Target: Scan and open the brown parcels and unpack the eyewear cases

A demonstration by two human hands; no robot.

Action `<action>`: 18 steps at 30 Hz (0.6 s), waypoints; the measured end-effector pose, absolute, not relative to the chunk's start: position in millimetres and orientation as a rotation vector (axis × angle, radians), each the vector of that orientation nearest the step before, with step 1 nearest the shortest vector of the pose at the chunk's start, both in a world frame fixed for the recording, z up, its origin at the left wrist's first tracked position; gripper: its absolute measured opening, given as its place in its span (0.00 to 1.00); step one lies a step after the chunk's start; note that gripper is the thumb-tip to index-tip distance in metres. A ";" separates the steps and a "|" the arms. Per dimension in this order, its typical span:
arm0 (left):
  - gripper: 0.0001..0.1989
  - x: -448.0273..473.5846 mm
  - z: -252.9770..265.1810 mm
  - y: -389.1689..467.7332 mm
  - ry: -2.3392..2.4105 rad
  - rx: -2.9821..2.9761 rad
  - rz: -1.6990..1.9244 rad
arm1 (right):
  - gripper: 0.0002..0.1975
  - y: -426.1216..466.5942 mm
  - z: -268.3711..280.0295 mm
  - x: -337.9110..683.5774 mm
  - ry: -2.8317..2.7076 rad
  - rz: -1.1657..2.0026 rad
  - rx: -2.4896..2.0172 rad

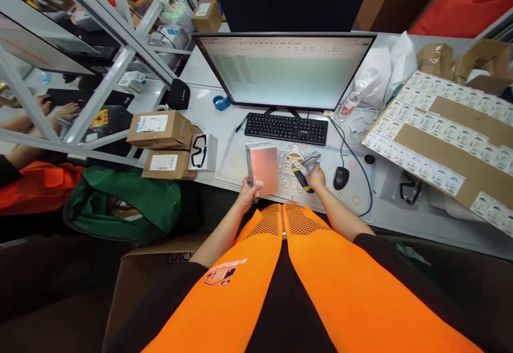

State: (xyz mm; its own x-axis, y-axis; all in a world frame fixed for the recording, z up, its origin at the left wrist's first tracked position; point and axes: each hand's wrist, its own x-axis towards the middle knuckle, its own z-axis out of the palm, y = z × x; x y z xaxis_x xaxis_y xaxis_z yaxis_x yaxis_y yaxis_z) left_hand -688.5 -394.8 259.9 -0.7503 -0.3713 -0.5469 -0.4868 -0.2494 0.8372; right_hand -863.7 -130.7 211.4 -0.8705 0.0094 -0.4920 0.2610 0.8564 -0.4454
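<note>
My left hand (249, 191) is closed on the lower left edge of a thin box (266, 170) with an orange-red front and a grey side. The box stands tilted up above the desk mat. My right hand (317, 177) is wrapped round a grey handheld scanner (311, 161), whose head points to the upper left. Just left of those fingers is a yellow-and-black utility knife (301, 178), lying on the mat (288, 191). A black mouse (341, 178) sits to the right of my right hand, and a black keyboard (286, 128) is beyond both hands.
A lit monitor (284, 72) stands behind the keyboard. Cartons (160, 131) and a glasses box (202, 152) are stacked at left. On the right lies a label-covered cardboard sheet (449, 133), near a bottle (349, 102). Past the metal frame (104, 16), a co-worker's hands (66, 111) show.
</note>
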 end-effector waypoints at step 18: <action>0.43 -721.1 276.2 -369.1 0.821 -1.368 2.438 | 0.14 -107.9 298.4 -794.4 2.169 -1.075 -0.697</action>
State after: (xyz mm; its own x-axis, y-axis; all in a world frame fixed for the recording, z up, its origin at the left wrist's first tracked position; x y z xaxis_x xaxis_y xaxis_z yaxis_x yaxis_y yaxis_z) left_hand -721.1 -369.1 276.2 -0.5386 -0.0721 -0.8395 -0.4505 -0.8173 0.3592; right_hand -794.4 -107.9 298.4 -0.6735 -0.6807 -0.2882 -0.1828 0.5311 -0.8274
